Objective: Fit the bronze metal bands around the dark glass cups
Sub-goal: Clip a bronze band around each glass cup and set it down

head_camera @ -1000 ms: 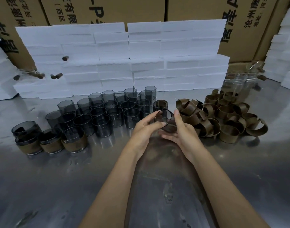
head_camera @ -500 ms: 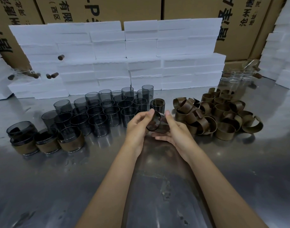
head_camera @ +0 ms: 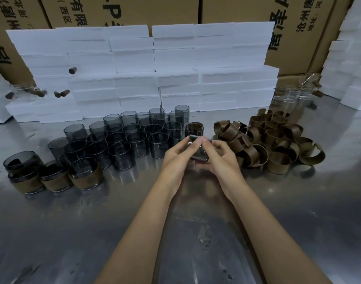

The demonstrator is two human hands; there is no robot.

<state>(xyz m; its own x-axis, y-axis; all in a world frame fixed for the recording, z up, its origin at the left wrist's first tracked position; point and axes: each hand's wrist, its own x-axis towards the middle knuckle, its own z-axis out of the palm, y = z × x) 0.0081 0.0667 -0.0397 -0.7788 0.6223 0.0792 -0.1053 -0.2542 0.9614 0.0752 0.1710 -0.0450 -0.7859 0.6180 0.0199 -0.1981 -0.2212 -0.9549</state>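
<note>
Both my hands hold one dark glass cup point(head_camera: 198, 153) just above the steel table, tilted on its side. My left hand point(head_camera: 176, 158) grips its left side and my right hand point(head_camera: 222, 158) grips its right side, fingertips meeting on top. Whether a band sits on it is hidden by my fingers. Several bare dark cups point(head_camera: 122, 140) stand in rows behind and to the left. A pile of bronze bands point(head_camera: 273, 142) lies to the right. Several banded cups point(head_camera: 85, 175) stand at the near left. One cup with a band point(head_camera: 195, 128) stands just behind my hands.
White foam blocks point(head_camera: 146, 72) are stacked like a wall at the back, with cardboard boxes point(head_camera: 232, 9) behind them. Clear glass cups point(head_camera: 288, 97) stand at the back right. More foam point(head_camera: 351, 58) is piled at the right edge. The steel table point(head_camera: 73, 232) is reflective.
My hands have turned the cup and closed more tightly over it; my fingertips now meet on top. The camera view shifted slightly.
</note>
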